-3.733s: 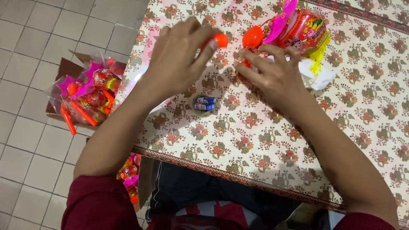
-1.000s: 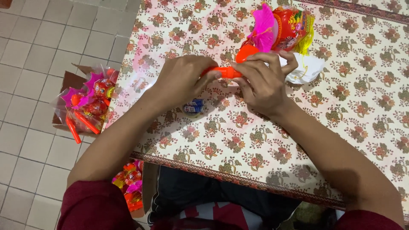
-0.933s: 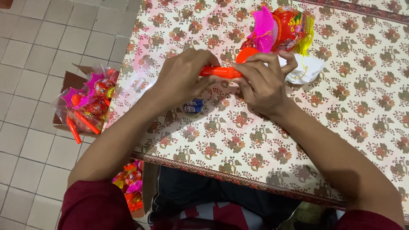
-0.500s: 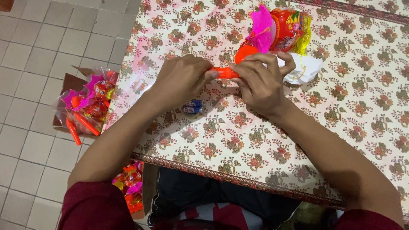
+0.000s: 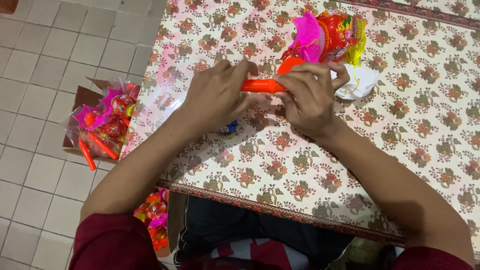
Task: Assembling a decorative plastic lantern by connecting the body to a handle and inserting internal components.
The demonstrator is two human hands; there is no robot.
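Both hands meet over the table [image 5: 310, 165], w/ its flowery cloth, near the middle, a bit toward the far edge. The left hand [image 5: 217, 97] is curled shut around one end of an orange stick [image 5: 262, 86]. The right hand [image 5: 307, 97] is curled shut on the other end, fingers [image 5: 320, 70] folded over the top. Only a short bit of the stick shows between the two hands; the rest is hidden in the fists.

Just past the right hand, toward the far edge, sits a bright toy lantern [image 5: 335, 35], red w/ a pink paper fan part & some yellow. An orange round piece [image 5: 290, 64] pokes out right by the right hand's fingers. Can't tell if it's part of the stick or the lantern. A white paper bit [image 5: 362, 82] lies beside the lantern, touching the right hand's fingertips.

A small blue thing [image 5: 230, 128] lies on the cloth under the left hand, mostly hidden.

Off the table's left edge, on the tiled floor [image 5: 45, 55], a cardboard box [image 5: 80, 97] holds more wrapped toys [image 5: 107, 122], pink & red w/ orange sticks. More wrapped ones [image 5: 155, 215] sit by the near-left corner, low down, near the person's dark red sleeve [image 5: 115, 245].
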